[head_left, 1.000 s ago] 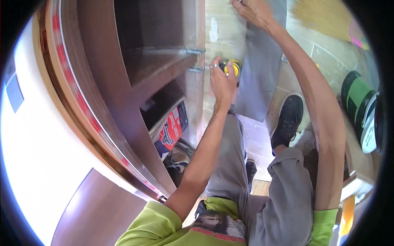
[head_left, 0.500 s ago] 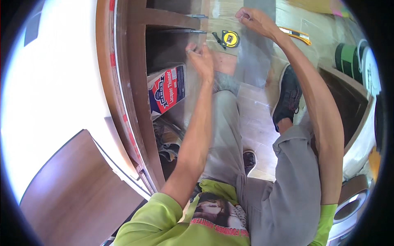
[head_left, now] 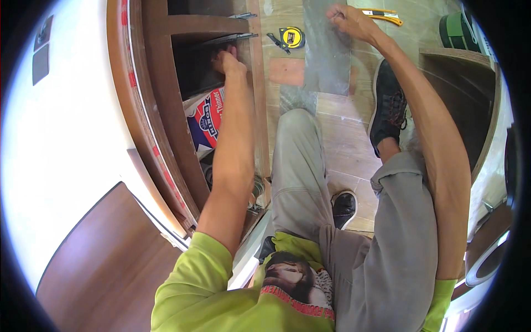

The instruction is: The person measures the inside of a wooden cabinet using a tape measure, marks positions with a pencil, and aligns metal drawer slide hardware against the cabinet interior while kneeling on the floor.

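Note:
My left hand (head_left: 225, 60) reaches into the brown cabinet (head_left: 188, 25), just below a metal drawer slide (head_left: 224, 40). Its fingers are loosely bent and apart, with nothing visible in them; the shade hides part of them. Below that hand, a red, white and blue lacquer thinner container (head_left: 208, 119) stands inside, partly covered by my forearm. Out at the far side, my right hand (head_left: 349, 22) is closed over a grey strip (head_left: 327, 61) on the floor. Whatever its fingers pinch, if anything, is too small to make out.
A yellow and black tape measure (head_left: 291, 38) lies between the cabinet and the grey strip. Beyond my right hand is a yellow utility knife (head_left: 384, 15). A green and black bucket (head_left: 459, 32) and a brown wooden panel piece (head_left: 459, 83) stand at the right.
My left hand has gone from outside the cabinet front into its opening. The view has shifted to the right, while my right hand remains closed near the strip.

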`<action>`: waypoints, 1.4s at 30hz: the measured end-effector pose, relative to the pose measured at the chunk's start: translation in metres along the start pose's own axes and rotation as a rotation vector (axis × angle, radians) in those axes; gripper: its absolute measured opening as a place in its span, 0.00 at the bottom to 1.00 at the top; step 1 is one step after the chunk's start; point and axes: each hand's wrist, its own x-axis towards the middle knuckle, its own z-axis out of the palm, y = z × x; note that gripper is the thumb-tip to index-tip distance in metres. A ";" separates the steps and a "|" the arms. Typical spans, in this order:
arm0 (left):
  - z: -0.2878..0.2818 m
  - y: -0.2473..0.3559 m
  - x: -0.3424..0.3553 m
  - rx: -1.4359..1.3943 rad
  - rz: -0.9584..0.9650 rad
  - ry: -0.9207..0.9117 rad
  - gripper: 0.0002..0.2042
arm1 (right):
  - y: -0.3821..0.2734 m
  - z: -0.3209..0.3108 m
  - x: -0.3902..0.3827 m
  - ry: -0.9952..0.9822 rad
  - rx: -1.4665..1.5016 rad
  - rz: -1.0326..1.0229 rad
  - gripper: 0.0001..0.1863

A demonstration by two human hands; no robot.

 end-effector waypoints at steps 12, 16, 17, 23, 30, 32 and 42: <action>-0.006 0.013 0.053 -0.003 -0.034 -0.128 0.19 | 0.027 0.009 -0.025 -0.058 -0.001 0.084 0.16; -0.007 0.003 0.095 -0.007 -0.104 -0.251 0.19 | 0.027 0.009 -0.037 -0.061 0.099 0.118 0.16; -0.018 0.015 0.133 0.084 0.055 -0.225 0.18 | 0.012 0.013 -0.029 -0.054 0.091 0.054 0.16; 0.012 0.011 0.145 0.113 0.016 -0.130 0.18 | 0.008 0.008 -0.036 -0.007 0.074 0.048 0.15; 0.012 0.020 0.159 0.114 0.031 -0.073 0.19 | -0.002 0.010 -0.015 0.047 0.142 0.081 0.13; 0.017 0.017 0.156 0.111 0.035 -0.071 0.19 | -0.004 0.010 -0.010 0.076 0.166 0.069 0.13; 0.019 0.022 0.163 0.106 0.029 -0.021 0.20 | -0.003 0.017 0.002 0.081 0.194 0.098 0.13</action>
